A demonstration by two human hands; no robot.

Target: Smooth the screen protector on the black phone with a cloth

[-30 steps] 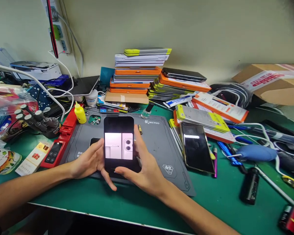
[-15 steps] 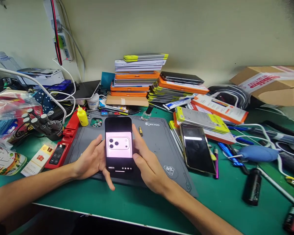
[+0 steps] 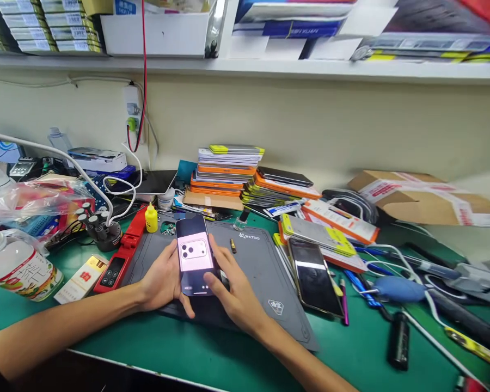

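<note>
By the left hand (image 3: 163, 279), the left side of a lit phone (image 3: 193, 250) is being cradled, with one finger sticking out below; by the right hand (image 3: 237, 294), the opposite edge is being held, the thumb lying near the lower corner. On the screen, a picture with camera lenses is being displayed (whether the glass is being pressed cannot be told). Lifting and lighting appear done, and the screen is seemingly being viewed; how much is left is not being shown. Beneath, a grey mat (image 3: 265, 279) is being partly covered by the hands. Near its far left corner a yellow bottle (image 3: 151, 219) is standing, while on the right a second phone (image 3: 316, 280) is being left unhandled.
</note>
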